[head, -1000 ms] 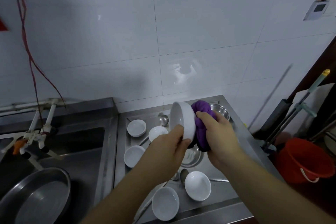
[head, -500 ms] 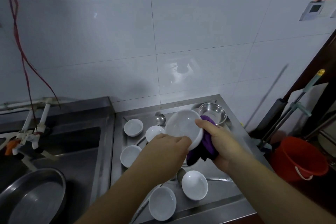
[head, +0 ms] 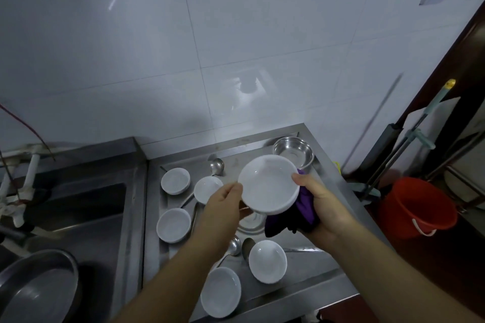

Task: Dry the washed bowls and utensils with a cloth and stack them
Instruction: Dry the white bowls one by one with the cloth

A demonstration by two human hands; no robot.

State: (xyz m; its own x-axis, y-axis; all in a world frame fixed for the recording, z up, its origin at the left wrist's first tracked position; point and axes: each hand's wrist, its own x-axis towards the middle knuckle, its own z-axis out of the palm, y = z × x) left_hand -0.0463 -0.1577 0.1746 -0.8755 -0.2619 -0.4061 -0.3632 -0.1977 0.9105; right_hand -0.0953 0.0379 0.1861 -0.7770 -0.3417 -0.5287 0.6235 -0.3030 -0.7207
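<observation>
The white bowl [head: 269, 183] was held above the steel bench [head: 301, 259], its hollow turned up toward the camera, probably so the inside could be checked or wiped next. The left hand [head: 220, 207] steadied it at the near-left rim, its grip pinching the edge between thumb and fingers. The right hand [head: 322, 207] cupped the bowl from beneath with the purple cloth [head: 301, 207] bunched in its palm, thumb hooked over the right rim; that grip was closed on cloth and bowl together, which would let the cloth rub the underside while the bowl was supported. Below, five smaller white bowls lay apart on the bench, unstacked, among them one near the front edge [head: 221, 291] and one just beside it [head: 267, 261], with spoons [head: 233, 245] between. A steel bowl [head: 293, 151] sat in the far right corner. Judging by this spread, most of the drying and all the stacking remained to be done.
</observation>
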